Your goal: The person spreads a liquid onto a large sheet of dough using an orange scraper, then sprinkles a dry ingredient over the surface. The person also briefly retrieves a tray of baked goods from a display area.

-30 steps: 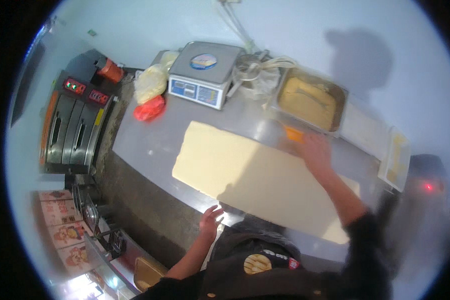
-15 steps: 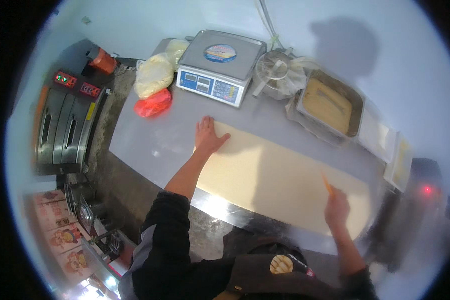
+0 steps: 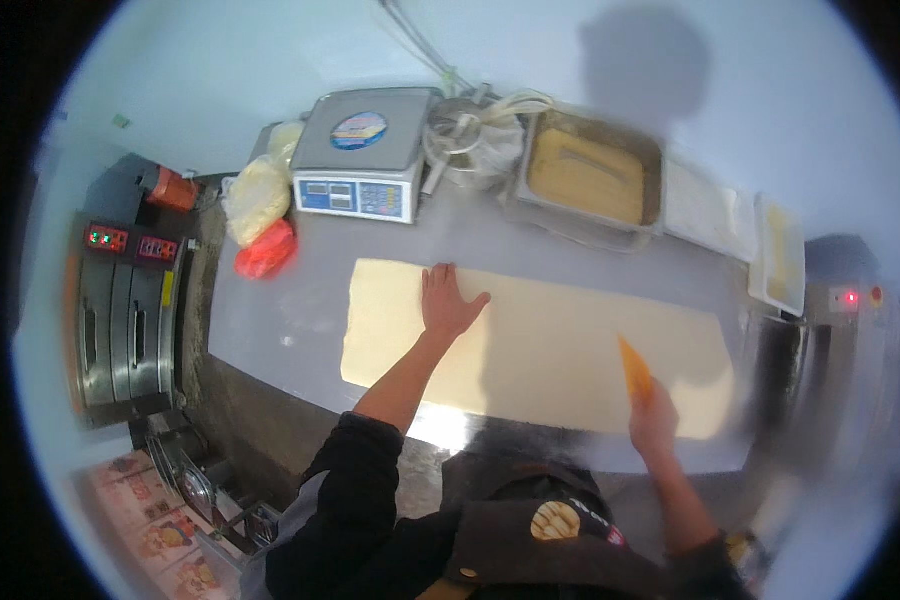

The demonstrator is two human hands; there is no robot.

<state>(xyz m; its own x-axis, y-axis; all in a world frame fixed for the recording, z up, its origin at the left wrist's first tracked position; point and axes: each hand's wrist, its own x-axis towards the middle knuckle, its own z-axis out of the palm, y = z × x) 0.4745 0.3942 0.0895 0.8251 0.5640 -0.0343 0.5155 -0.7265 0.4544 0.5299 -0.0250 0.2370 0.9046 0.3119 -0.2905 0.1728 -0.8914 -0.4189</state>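
Note:
A long pale sheet of dough (image 3: 550, 360) lies across the metal work table (image 3: 270, 340). My left hand (image 3: 448, 305) rests palm down with spread fingers on the upper part of the sheet, left of its middle. My right hand (image 3: 652, 420) holds an orange flat tool (image 3: 633, 362), probably a scraper, upright over the right half of the dough. The tool and that hand are slightly blurred.
Behind the dough stand a digital scale (image 3: 355, 152), pale bags (image 3: 255, 200), a red bag (image 3: 265, 250), a metal pot (image 3: 455, 140), a pan of yellow-brown filling (image 3: 590, 175) and white trays (image 3: 775, 255). An oven (image 3: 120, 330) is at left, a machine (image 3: 855, 340) at right.
My left hand has come up from the table's front edge onto the dough. My right hand has moved from the back of the dough toward the front right with the orange tool. The view has shifted.

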